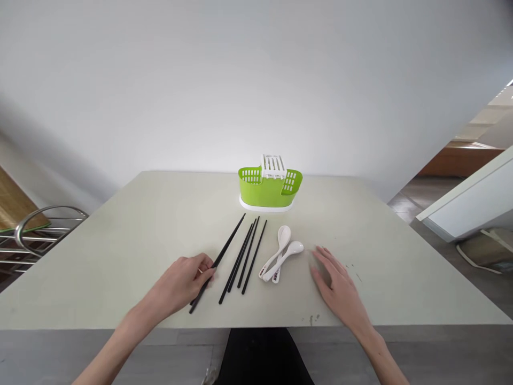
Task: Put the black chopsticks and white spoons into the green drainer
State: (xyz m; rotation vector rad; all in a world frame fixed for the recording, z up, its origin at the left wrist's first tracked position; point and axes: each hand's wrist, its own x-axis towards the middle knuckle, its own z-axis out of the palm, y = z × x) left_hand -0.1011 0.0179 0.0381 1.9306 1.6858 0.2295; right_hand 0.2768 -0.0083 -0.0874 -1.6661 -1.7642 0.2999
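Observation:
My left hand (186, 278) pinches a pair of black chopsticks (226, 247) between thumb and fingers, low over the table's left-middle part. To their right, several more black chopsticks (249, 255) lie side by side, tips pointing away from me. White spoons (284, 260) with printed handle ends lie in a crossed pile right of the chopsticks. My right hand (334, 283) rests at the table, fingers spread and holding nothing, just right of the spoons. Behind them stands a green utensil holder (266, 191) with a white base and a white slatted middle piece (273, 166).
The pale table (160, 214) meets a white wall (200, 96) at the back. A metal rack (44, 235) with a wooden board (18, 203) stands off the left edge. Beyond the right edge is a white panel (473, 198). My dark-clothed legs are below the front edge.

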